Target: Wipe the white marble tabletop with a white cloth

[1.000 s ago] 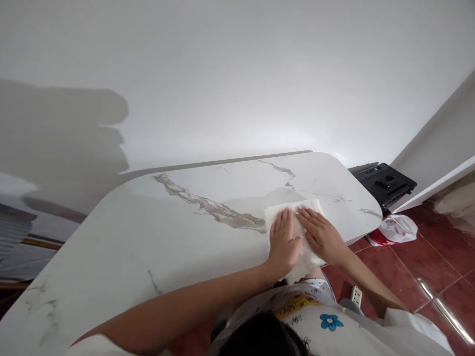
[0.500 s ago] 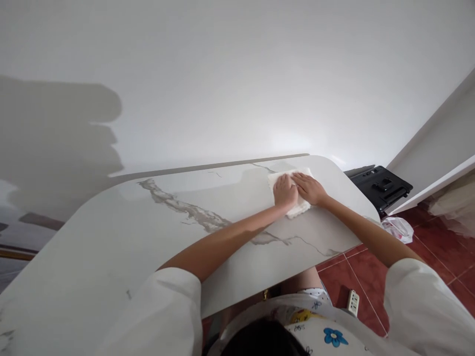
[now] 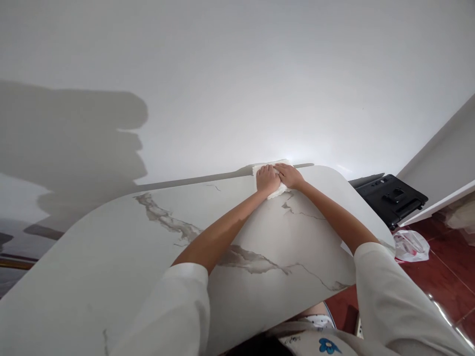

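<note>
A white cloth [image 3: 276, 195] lies at the far edge of the marble-patterned tabletop [image 3: 148, 277], its far side pushed up against the wall. Pressing down on it, my left hand [image 3: 267, 180] has its fingers bent over the cloth. My right hand [image 3: 289, 176] sits right beside it, its fingers closed on the cloth and touching the left hand. Both arms are stretched forward across the table. Much of the cloth is hidden under the hands.
The white wall [image 3: 237, 89] rises along the table's far edge. On the right, beyond the rounded corner, stands a black case [image 3: 393, 198]. Near it a white plastic bag [image 3: 411, 245] rests on the red tiled floor [image 3: 449, 262]. A power strip [image 3: 358, 327] shows partly below.
Both hands have moved the cloth away from me and slightly left, from the tabletop's right part to its far edge at the wall. The view has shifted a little.
</note>
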The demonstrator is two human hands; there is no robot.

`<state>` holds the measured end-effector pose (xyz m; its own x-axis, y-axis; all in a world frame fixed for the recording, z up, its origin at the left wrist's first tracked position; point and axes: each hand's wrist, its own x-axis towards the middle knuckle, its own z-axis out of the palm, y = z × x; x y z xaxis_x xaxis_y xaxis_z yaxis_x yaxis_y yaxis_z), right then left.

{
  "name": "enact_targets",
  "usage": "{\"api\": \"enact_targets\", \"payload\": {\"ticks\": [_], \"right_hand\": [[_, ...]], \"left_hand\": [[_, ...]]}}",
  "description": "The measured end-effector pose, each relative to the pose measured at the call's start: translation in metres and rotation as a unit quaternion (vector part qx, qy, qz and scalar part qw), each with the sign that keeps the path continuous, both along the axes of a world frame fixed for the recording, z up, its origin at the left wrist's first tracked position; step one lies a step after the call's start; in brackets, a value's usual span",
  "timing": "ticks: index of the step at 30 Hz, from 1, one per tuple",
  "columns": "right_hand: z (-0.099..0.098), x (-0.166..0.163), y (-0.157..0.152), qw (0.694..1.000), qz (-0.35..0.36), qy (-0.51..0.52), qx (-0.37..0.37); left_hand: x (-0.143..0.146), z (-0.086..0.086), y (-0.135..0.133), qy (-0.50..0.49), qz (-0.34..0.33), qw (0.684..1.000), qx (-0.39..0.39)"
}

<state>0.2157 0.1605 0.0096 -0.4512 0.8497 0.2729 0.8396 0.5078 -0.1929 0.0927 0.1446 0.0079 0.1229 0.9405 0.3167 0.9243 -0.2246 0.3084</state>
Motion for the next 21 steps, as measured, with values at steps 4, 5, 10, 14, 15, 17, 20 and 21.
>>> {"api": "enact_targets", "payload": {"ticks": [4,5,10,14,15,17,20,21], "right_hand": [[0.0,0.031,0.008,1.0,-0.016,-0.005,0.005],[-0.001,0.039,0.006,1.0,-0.02,-0.006,0.008],[-0.007,0.075,-0.021,0.999,-0.04,-0.004,0.031],[-0.013,0.088,-0.061,0.998,-0.055,-0.009,0.037],[-0.013,0.088,-0.072,0.997,-0.059,-0.012,0.037],[-0.011,0.085,-0.093,0.997,-0.066,-0.018,0.033],[-0.006,0.075,-0.127,0.997,-0.065,-0.034,0.018],[-0.004,0.071,-0.138,0.997,-0.06,-0.039,0.014]], "left_hand": [[0.032,0.002,0.008,0.007,-0.004,1.0,0.0],[0.04,0.002,0.007,0.005,-0.01,1.0,0.004],[0.07,0.0,-0.019,-0.013,-0.057,0.998,0.01],[0.077,0.001,-0.052,-0.028,-0.097,0.995,-0.009],[0.076,0.002,-0.061,-0.034,-0.103,0.994,-0.018],[0.072,0.004,-0.079,-0.046,-0.112,0.992,-0.041],[0.06,0.009,-0.11,-0.065,-0.114,0.989,-0.074],[0.056,0.01,-0.121,-0.072,-0.111,0.988,-0.083]]}}
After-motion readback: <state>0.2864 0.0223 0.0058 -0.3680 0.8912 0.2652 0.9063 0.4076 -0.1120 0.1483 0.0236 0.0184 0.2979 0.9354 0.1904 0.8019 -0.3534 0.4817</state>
